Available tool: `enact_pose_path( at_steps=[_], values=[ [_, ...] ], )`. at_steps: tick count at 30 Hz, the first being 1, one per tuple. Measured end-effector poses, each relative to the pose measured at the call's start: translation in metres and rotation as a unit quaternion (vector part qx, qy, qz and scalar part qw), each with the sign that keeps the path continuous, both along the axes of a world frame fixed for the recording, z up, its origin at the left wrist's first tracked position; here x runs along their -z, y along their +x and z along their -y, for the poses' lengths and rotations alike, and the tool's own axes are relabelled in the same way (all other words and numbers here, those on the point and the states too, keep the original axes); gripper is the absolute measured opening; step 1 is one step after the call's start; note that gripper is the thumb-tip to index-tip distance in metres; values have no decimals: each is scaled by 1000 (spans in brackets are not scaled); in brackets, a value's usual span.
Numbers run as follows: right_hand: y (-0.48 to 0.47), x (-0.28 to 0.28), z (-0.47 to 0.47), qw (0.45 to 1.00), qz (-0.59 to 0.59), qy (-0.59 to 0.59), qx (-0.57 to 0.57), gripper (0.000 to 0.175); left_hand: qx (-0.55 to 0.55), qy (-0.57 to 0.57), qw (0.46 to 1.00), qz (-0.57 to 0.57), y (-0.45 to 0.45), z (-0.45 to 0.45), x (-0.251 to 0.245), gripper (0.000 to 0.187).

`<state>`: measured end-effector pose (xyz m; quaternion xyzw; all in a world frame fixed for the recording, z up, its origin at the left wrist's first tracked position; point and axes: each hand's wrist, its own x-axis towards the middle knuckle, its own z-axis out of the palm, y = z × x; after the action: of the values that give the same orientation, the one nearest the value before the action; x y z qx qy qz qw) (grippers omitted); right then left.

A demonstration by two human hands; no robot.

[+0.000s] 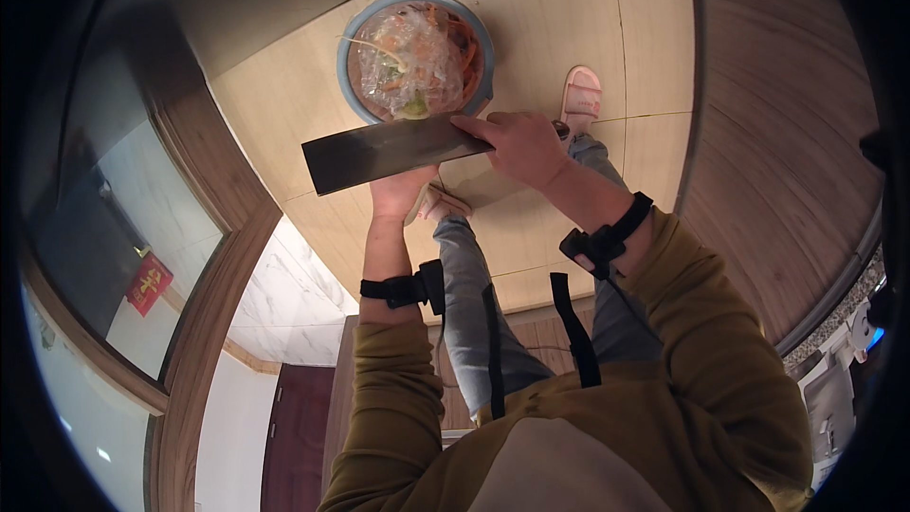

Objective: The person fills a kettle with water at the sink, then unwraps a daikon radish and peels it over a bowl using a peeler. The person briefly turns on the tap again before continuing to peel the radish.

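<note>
My right hand (522, 149) is closed on the handle end of a broad-bladed cleaver (391, 149), its index finger lying along the top of the dark blade. The blade reaches across in front of my left hand (402, 192), hiding most of its fingers. A pale green vegetable end (414, 105) shows just beyond the blade's far edge; whether my left hand grips it cannot be told. Below them on the floor stands a round grey-blue bin (344, 78), lined with clear plastic and filled with orange peelings and scraps.
Tiled floor (554, 21) lies around the bin. My slippered feet, one slipper (582, 92) in plain view, stand close to it. A wood-panelled cabinet (775, 121) curves along the right. At the left is a wood-framed glass door (220, 263) with a red paper decoration (149, 284).
</note>
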<state>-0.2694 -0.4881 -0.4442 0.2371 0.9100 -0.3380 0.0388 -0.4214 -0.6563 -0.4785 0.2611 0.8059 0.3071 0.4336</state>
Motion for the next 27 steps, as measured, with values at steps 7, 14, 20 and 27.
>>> enact_pose_path(
  at_steps=[7,14,20,27],
  values=[
    [-1,8,11,998,44,-21,42,42,-103,-91,990,-19,15,-8,-8,46],
    [-4,8,3,999,33,-10,27,38,-110,-66,960,249,-12,-7,-11,48],
    [1,14,-10,998,-10,-52,37,37,-88,-59,952,288,-21,-5,-10,53],
    [-1,14,-11,994,81,-56,46,35,-86,-55,971,218,-17,-4,6,59]
  ],
)
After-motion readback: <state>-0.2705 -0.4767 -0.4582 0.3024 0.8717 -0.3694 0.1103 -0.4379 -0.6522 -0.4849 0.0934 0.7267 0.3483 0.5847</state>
